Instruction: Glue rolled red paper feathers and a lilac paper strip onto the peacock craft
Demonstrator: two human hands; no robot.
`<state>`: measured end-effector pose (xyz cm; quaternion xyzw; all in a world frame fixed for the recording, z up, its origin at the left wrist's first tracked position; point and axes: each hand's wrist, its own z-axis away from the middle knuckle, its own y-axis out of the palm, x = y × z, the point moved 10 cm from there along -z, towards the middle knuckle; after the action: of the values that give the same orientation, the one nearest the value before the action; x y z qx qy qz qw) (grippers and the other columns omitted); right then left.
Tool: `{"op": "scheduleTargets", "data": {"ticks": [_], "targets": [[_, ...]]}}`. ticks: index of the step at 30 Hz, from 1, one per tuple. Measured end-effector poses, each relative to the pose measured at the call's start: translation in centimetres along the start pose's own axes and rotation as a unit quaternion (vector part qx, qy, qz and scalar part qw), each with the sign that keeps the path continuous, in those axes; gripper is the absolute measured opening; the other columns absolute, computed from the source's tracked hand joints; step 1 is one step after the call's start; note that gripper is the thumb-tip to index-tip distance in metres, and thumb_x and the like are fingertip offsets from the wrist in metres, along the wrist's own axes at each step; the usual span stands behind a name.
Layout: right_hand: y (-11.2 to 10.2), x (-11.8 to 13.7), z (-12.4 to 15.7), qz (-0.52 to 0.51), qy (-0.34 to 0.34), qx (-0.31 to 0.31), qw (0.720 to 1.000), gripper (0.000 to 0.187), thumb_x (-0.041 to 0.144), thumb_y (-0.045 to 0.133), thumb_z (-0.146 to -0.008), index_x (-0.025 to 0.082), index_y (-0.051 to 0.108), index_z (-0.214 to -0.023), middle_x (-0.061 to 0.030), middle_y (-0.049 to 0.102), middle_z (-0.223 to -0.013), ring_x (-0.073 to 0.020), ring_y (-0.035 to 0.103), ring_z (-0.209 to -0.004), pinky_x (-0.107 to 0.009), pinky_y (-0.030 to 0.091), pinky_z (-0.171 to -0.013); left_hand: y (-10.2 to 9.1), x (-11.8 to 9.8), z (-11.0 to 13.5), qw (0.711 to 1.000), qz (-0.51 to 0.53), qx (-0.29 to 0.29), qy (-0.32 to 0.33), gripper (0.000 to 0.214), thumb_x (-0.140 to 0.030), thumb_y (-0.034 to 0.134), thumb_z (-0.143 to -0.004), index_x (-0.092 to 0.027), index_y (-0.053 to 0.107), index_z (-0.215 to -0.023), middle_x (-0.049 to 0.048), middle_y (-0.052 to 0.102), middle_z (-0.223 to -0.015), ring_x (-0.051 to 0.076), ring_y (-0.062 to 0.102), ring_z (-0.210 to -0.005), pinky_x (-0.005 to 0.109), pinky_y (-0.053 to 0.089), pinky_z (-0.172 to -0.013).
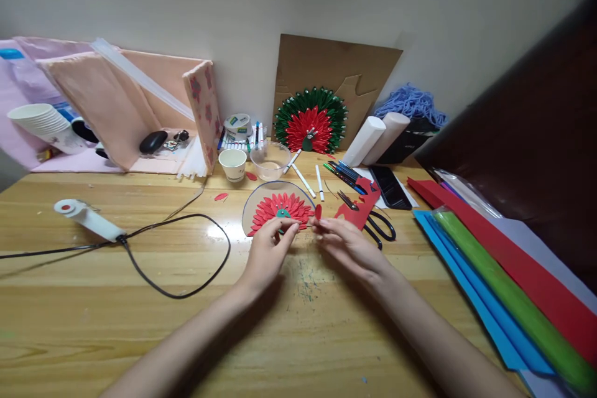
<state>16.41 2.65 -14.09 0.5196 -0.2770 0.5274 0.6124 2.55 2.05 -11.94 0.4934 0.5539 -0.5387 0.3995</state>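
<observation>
1. Flower (pixel 280 211): red paper with a teal centre, flat on a rounded card mid-desk (pixel 303 323). Its near edge lies under the fingertips.
2. Left grip (pixel 270 245): thumb and fingers drawn together, pinching the flower's near edge.
3. Right grip (pixel 347 242): just right of the flower, thumb and forefinger pinching one red petal (pixel 318 211). The petal stands upright beside the flower's right edge.
4. Open room: bare wood near of the flower, broken only by the two forearms. The strip between the flower and the wall is crowded.
5. Left of the flower: one glue gun (pixel 86 217), well apart. Its black cord (pixel 186 255) loops back toward the flower and stops short of the left grip.
6. Counts:
   - two loose red petals behind-left of the flower
   - one cup (pixel 232 165) and one clear bowl (pixel 269 161) behind it
   - three white pens (pixel 303 180) behind-right
7. Right of the flower: one pair of scissors (pixel 377 227) partly under a red scrap (pixel 361 205), close to the right grip. One phone (pixel 390 186) lies beyond.
8. Far right of the flower: long sheets (pixel 504 286) in blue, green and red run along the desk edge.
9. Behind the flower, at the wall: one red-green rosette (pixel 310 121) on brown card, and two white rolls (pixel 373 137).
</observation>
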Motion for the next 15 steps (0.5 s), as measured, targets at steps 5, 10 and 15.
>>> {"op": "scheduleTargets", "data": {"ticks": [5,10,15], "targets": [[8.4,-3.1,-0.7,-0.155,0.122,0.101,0.975,0.017,0.023,0.077,-0.058,0.015,0.069,-0.071,-0.0024,0.064,-0.078,-0.0107,0.056,-0.074,-0.022,0.043,-0.068,-5.4,-0.7,1.9,0.993,0.099,-0.052,-0.037,0.023,-0.034,0.058,-0.079,-0.019,0.068,-0.094,0.0059,0.069,-0.097,0.019,0.062,-0.091,0.029,0.048,-0.081],[15.7,-5.4,-0.9,-0.149,0.175,0.19,0.954,0.014,0.02,0.076,-0.06,0.014,0.068,-0.07,-0.001,0.062,-0.076,-0.0087,0.054,-0.07,-0.02,0.042,-0.064,-11.3,0.5,4.3,0.982,0.106,-0.145,-0.055,0.024,-0.035,0.062,-0.076,-0.017,0.068,-0.092,0.0064,0.069,-0.094,0.018,0.063,-0.087,0.027,0.049,-0.073],[20.8,-7.9,-0.7,-0.116,0.209,0.224,0.945,0.013,0.021,0.074,-0.061,0.016,0.067,-0.07,-0.0007,0.061,-0.073,-0.0103,0.052,-0.068,-0.022,0.041,-0.061,-15.5,1.7,6.6,0.965,0.142,-0.213,-0.055,0.025,-0.037,0.062,-0.075,-0.015,0.067,-0.084,0.0058,0.069,-0.083,0.017,0.063,-0.079,0.026,0.05,-0.071]]}}
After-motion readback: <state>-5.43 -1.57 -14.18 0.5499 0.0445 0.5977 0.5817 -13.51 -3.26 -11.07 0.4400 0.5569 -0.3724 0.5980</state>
